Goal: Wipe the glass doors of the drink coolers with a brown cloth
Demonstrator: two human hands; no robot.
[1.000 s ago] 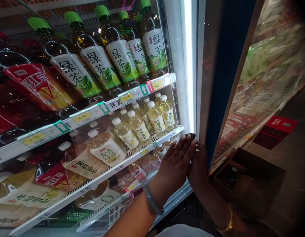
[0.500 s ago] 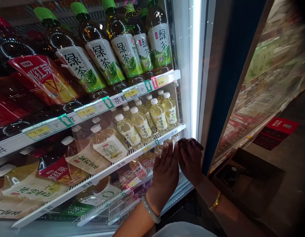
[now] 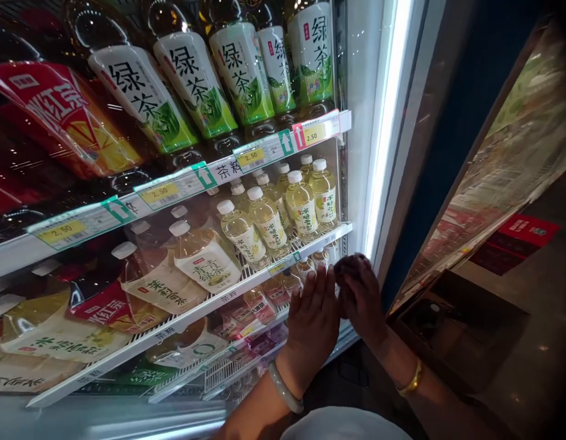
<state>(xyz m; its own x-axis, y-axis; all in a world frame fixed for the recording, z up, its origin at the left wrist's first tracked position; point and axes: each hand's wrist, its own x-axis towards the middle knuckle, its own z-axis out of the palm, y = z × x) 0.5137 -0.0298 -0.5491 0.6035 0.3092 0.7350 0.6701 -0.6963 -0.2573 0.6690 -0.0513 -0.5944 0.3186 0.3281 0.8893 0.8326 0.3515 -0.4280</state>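
My left hand (image 3: 313, 324) lies with its fingers stretched out, seemingly flat against the glass front of a drinks cooler, and holds nothing. Close beside it, my right hand (image 3: 365, 305) is closed on a dark cloth (image 3: 355, 265) pressed near the cooler's right edge. The hands are side by side; whether they touch is unclear. Behind the glass, small bottles of pale yellow drink (image 3: 305, 205) stand on a shelf (image 3: 317, 239) above and left of my fingers. The palms of both hands are hidden from view.
Large green tea bottles (image 3: 186, 85) fill the upper shelf, above price tags (image 3: 157, 194). A bright light strip (image 3: 390, 122) runs down the cooler's right side. Further right are an open cardboard box (image 3: 489, 318), a red box (image 3: 516, 241) and another stocked shelf.
The view has shifted closer and tilted down, so the bottle caps on the upper shelf left the picture. Both hands stay near the same spot, with the right still on the cloth.
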